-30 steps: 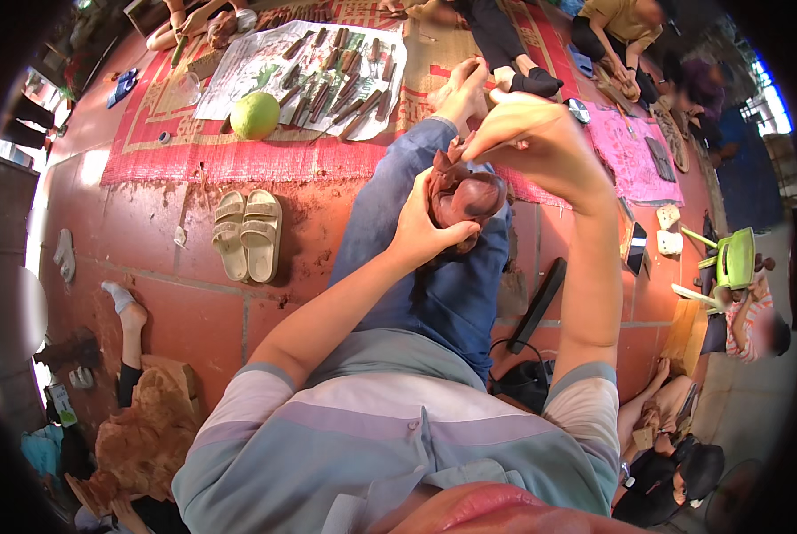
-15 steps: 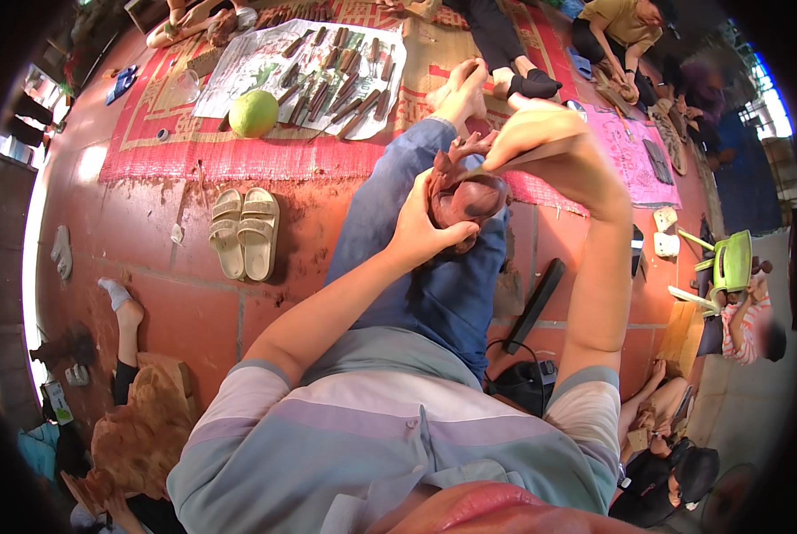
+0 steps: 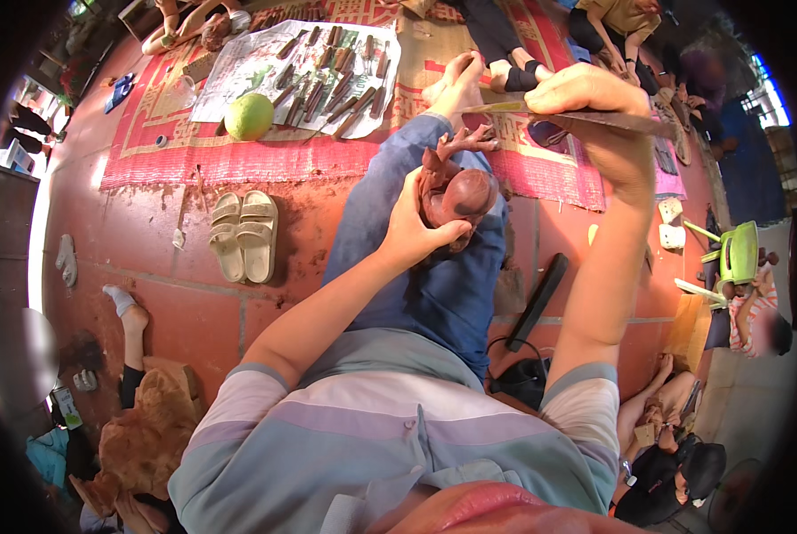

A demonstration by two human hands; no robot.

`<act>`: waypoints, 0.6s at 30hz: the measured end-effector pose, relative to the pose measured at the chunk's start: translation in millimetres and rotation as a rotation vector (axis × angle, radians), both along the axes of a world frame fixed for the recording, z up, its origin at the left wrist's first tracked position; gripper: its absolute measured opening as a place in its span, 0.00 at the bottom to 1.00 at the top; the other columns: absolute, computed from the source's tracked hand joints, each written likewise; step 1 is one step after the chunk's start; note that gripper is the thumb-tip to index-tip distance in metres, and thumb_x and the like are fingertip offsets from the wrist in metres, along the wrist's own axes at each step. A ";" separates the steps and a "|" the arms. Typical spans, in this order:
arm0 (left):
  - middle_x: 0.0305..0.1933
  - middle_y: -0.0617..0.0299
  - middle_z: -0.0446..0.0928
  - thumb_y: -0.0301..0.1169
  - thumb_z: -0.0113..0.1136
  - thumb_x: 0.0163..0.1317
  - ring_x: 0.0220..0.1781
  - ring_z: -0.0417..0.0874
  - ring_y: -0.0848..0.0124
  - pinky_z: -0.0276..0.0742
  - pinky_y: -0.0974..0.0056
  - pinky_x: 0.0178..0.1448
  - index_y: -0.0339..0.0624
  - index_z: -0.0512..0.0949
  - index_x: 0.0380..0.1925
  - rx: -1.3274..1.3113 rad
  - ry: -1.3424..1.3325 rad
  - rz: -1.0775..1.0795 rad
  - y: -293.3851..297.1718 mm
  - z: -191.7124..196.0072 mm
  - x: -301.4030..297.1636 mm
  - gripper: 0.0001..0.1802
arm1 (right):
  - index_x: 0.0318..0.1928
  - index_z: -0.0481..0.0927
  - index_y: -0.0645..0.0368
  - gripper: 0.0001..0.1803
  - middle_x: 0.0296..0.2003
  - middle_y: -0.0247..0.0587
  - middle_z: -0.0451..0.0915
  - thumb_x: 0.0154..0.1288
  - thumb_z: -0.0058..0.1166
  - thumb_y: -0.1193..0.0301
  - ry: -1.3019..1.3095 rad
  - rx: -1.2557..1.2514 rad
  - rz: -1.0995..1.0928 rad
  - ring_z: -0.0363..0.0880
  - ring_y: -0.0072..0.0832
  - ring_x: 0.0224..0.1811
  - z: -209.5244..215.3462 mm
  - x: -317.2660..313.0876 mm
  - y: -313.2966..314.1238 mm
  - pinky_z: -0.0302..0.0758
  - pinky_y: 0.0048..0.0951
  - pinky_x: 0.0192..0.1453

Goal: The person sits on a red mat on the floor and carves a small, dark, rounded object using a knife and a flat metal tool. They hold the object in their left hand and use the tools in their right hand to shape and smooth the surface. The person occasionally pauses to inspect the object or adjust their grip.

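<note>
My left hand (image 3: 409, 230) is wrapped round a reddish-brown carved wooden figure (image 3: 462, 198), holding it above my jeans. The figure has a smooth rounded body and a branching, antler-like part at its far end. Raised to the right of the figure and apart from it, my right hand (image 3: 585, 96) is closed on a slim carving tool (image 3: 628, 121). Its dark brown handle sticks out to the right, and a narrow pale tip points left toward my bare foot. The underside of the figure is hidden by my left hand.
Several wood-handled tools lie on a printed sheet (image 3: 238, 67) on the red mat (image 3: 171, 169), beside a green round fruit (image 3: 249, 117). Beige sandals (image 3: 243, 238) rest on the tiles at left. A dark bar (image 3: 541, 289) lies right of my leg. Other people sit around.
My right hand has lifted away from the figure, up and to the right, and the tool it holds now shows. The left hand keeps the figure almost in place.
</note>
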State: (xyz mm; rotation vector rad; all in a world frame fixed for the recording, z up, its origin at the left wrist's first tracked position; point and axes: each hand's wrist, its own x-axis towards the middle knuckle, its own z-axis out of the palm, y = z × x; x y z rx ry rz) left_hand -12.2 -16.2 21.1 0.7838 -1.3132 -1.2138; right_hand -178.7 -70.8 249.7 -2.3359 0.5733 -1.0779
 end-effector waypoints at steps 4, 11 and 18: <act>0.55 0.53 0.67 0.35 0.74 0.39 0.59 0.68 0.64 0.63 0.61 0.64 0.36 0.56 0.59 -0.005 0.008 -0.019 -3.8 -19.9 -7.3 0.48 | 0.23 0.80 0.58 0.03 0.25 0.34 0.80 0.47 0.61 0.75 0.383 -0.053 0.035 0.78 0.31 0.29 -28.6 5.8 3.7 0.73 0.29 0.36; 0.56 0.52 0.66 0.36 0.72 0.39 0.61 0.66 0.64 0.60 0.61 0.65 0.36 0.60 0.58 -0.051 -0.047 0.016 27.2 -2.9 -7.1 0.45 | 0.26 0.81 0.62 0.05 0.26 0.40 0.79 0.44 0.62 0.80 0.071 -0.107 -0.144 0.79 0.31 0.29 -48.6 1.9 21.3 0.75 0.28 0.38; 0.58 0.51 0.64 0.38 0.70 0.42 0.62 0.64 0.65 0.58 0.62 0.66 0.36 0.55 0.60 0.000 -0.128 0.017 9.7 21.6 8.7 0.47 | 0.23 0.81 0.60 0.09 0.23 0.38 0.78 0.35 0.63 0.78 0.316 0.034 -0.076 0.75 0.32 0.30 -37.2 23.3 6.9 0.71 0.28 0.38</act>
